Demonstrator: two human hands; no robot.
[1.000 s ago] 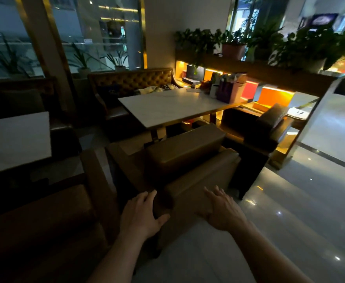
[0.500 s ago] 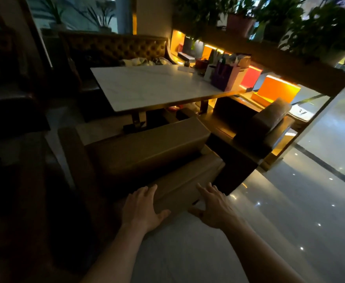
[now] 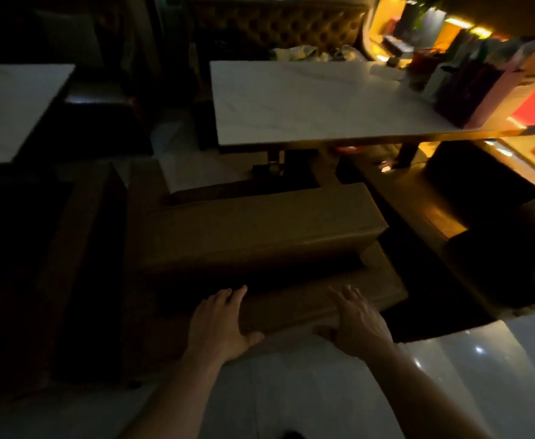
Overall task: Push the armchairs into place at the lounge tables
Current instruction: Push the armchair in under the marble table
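Observation:
A tan leather armchair (image 3: 260,236) stands with its back toward me, facing a white marble lounge table (image 3: 307,103). My left hand (image 3: 218,324) lies on the top of the chair's backrest, fingers straight over the edge and thumb on the rear face. My right hand (image 3: 355,321) presses the same backrest top farther right, fingers spread flat. A second armchair (image 3: 481,248) sits dark at the right of the table.
A tufted brown sofa (image 3: 279,26) stands behind the table. Several paper bags (image 3: 469,87) crowd the table's right end beside a lit orange shelf. Another white table (image 3: 9,106) and a dark armchair (image 3: 69,264) are at the left. Glossy floor (image 3: 291,391) lies below me.
The view has swung left and down and closed in on the armchair. Both hands have stayed on the backrest top as the chair came squarer to the table.

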